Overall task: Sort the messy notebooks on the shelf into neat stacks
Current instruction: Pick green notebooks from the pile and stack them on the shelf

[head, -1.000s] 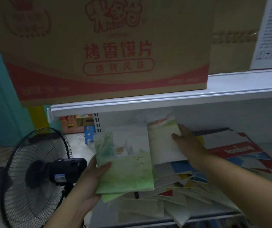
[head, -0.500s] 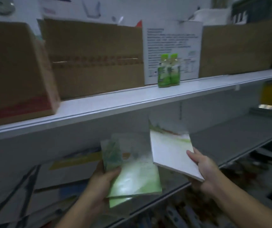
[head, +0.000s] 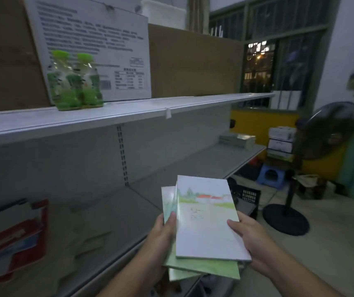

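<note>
You are holding a small pile of notebooks (head: 204, 232) in front of you, at about 6 o'clock in the view, out past the front edge of the lower shelf (head: 111, 215). Your left hand (head: 161, 234) is cupping the pile from the left and beneath, its thumb lying over the green cover of a lower book. Your right hand (head: 251, 239) is gripping the right edge of the top notebook (head: 206, 224), thumb pressing on the cover and the other fingers curled under it. That top book is sitting skewed on the ones below, which are fanning out at its left and bottom edges. Its cover is showing a pale landscape with red roofs and a few small written marks, too blurred to read.

At 9 o'clock, red-and-white notebooks (head: 11, 239) are lying loosely on the same shelf; their lettering cannot be read. At 2 o'clock, at the shelf's far end, a low stack of books (head: 237, 139) is resting.

On the upper shelf (head: 129, 110), at 11 o'clock, green-capped bottles (head: 74, 82) are standing in front of a white carton (head: 90, 50) printed with lines of text and a table, all illegible. A standing fan (head: 326, 133) is at 3 o'clock on the floor.
</note>
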The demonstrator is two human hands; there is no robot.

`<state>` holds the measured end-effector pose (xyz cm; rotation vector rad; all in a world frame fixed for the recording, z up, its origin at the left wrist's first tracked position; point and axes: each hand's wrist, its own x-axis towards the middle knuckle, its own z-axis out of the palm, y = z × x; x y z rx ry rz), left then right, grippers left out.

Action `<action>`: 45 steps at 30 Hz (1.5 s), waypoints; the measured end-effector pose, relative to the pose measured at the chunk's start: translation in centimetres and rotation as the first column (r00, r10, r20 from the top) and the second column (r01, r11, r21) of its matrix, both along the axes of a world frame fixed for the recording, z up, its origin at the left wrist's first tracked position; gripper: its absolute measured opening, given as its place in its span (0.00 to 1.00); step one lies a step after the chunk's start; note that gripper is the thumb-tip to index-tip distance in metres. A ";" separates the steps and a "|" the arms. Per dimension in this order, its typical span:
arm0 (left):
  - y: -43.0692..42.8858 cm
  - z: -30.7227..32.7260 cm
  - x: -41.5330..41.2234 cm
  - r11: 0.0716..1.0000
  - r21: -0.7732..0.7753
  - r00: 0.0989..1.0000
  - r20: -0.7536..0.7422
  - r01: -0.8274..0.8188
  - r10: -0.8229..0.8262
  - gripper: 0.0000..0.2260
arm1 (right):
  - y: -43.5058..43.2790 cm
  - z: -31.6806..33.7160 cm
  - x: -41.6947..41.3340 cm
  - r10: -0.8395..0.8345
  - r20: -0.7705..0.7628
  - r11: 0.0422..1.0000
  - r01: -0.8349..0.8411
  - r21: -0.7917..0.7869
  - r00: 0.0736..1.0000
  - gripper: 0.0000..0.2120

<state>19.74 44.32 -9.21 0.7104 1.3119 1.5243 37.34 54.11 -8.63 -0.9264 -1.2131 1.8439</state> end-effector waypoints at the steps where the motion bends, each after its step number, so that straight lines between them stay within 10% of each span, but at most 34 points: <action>1: 1.8 -0.3 0.2 0.998 -0.021 0.996 0.064 0.065 -0.063 0.11 | 1.3 -0.1 0.7 -0.013 0.020 1.000 0.012 0.027 1.000 0.13; 10: 20.6 -2.4 2.0 0.973 0.054 0.949 0.215 0.226 -0.232 0.12 | 16.0 1.1 0.9 -0.039 0.312 0.984 -0.018 0.178 0.949 0.22; 22: 41.4 -2.7 0.9 0.997 0.080 0.992 0.120 0.020 -0.030 0.25 | 35.9 0.6 1.0 0.005 0.239 1.000 0.001 -0.026 0.971 0.13; 29: 54.8 -1.7 3.3 0.995 0.003 0.994 0.038 -0.105 0.104 0.21 | 52.4 0.5 2.4 0.079 0.392 0.985 -0.131 0.108 0.917 0.17; 34: 66.3 -1.2 5.9 0.989 -0.149 0.933 0.355 -0.005 0.058 0.11 | 66.0 -0.4 4.2 0.025 0.440 0.979 -0.110 0.169 0.897 0.22; 45: 86.0 1.0 5.6 0.898 -0.168 0.914 -0.067 -0.406 0.401 0.04 | 89.9 2.4 2.3 -0.013 0.624 0.901 -0.261 0.345 0.781 0.19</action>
